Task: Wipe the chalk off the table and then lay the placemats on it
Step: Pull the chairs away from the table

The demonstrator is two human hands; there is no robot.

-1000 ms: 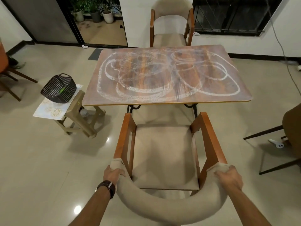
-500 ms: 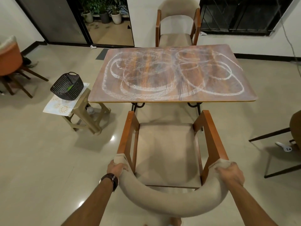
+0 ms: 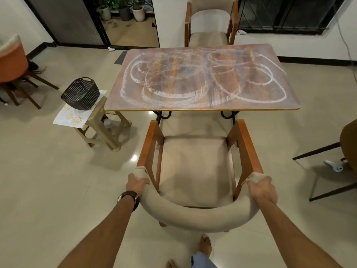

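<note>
1. At the near side of the table stands a chair with wooden arms and a beige seat, its open front facing the table edge.
2. The left hand holds the left end of the padded backrest; the grip is curled around the fabric, fingers wrapped over the top. A dark watch sits on this wrist.
3. The right hand holds the right end of the same backrest; its grip is also curled over the padding, knuckles up.
4. The table top is brown wood, and white chalk covers it in big loops and smears, from the left edge to the right edge.
5. Left of the table, a beige stool stands on the floor. On it lies a pale placemat with round yellow patterns, hanging over the stool's left side.
6. A dark woven basket rests on the placemat, tilted a little; something green shows inside, too small to tell what.
7. A second chair stands at the far side of the table, against the white wall.
8. Potted plants stand beyond the open door at the upper left.
9. An orange chair is at the left edge, and part of a brown one at the right edge.
10. Bare feet show on the tiled floor below the backrest.
</note>
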